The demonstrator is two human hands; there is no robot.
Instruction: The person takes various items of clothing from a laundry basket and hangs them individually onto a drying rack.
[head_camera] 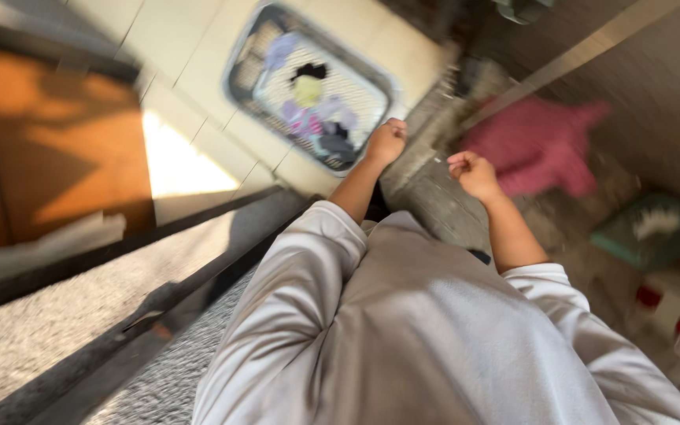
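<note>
Pink cloth (541, 145) lies far right, a laundry basket (308, 86) far left; left hand (387, 142) and right hand (472, 173) hang clenched, empty, between them.

Both bare forearms extend forward from pale short sleeves. Left hand (387, 142) curled into loose fist, knuckles up, nothing visible in grasp. Right hand (472, 173) likewise curled, fingers folded inward, wrist slightly bent. Hands near, apart.
</note>
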